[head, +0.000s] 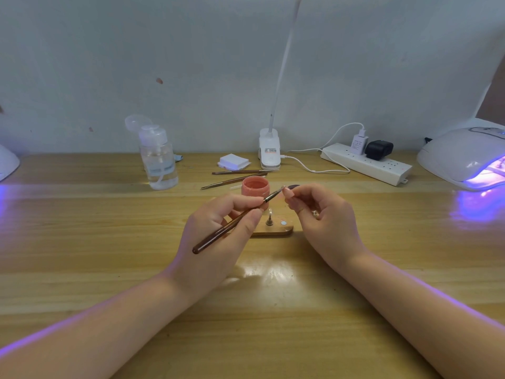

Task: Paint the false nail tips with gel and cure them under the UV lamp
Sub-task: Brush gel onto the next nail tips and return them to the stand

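My left hand [218,231] grips a dark brown gel brush [235,221], its tip pointing up and right. The bristles touch a pink false nail tip [287,191] pinched between the thumb and fingers of my right hand [325,220]. Just behind the hands stands an open jar of coral gel [255,188]. Below the hands lies a small wooden nail stand [274,229] with one metal peg upright in it. A white UV lamp [461,157] glows purple at the far right of the table.
Two spare brushes [237,176] lie behind the jar. A clear pump bottle [158,157], a stack of white pads [233,161], a clip desk lamp [269,149] and a power strip [366,164] line the back. Another lamp's edge [8,162] shows far left.
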`<move>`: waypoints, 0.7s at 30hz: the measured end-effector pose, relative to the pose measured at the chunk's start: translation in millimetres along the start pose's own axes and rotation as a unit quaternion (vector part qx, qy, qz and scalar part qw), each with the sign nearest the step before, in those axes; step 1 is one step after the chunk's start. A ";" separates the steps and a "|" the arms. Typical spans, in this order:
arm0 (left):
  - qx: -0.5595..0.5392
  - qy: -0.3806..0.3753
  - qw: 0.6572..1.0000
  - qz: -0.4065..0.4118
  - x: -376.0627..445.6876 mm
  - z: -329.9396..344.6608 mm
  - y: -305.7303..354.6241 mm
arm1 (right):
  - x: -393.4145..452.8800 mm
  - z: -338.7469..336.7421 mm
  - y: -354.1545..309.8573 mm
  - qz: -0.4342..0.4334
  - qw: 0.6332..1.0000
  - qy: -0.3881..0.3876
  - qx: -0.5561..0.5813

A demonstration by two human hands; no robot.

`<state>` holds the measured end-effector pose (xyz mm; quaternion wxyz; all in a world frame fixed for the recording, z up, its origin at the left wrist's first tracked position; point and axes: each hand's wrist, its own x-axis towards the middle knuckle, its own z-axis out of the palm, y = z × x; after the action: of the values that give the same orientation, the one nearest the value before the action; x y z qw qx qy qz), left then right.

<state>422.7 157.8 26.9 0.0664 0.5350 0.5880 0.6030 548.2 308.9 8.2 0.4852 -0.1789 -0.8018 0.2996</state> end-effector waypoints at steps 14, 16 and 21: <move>0.006 0.011 1.000 -0.007 -0.1 -0.7 0.2 | -0.6 -1.0 -0.7 -0.003 1.000 0.002 -0.008; -0.010 0.009 1.000 0.009 0.5 -1.2 2.5 | -0.5 -0.8 -1.3 0.001 1.000 0.005 -0.007; 0.048 0.007 0.999 0.000 0.6 -0.9 -1.7 | -0.7 0.0 -2.0 0.024 1.000 0.008 -0.001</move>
<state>420.9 158.2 26.2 0.0367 0.5330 0.6166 0.5782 548.4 307.0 9.1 0.4839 -0.2007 -0.7939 0.3087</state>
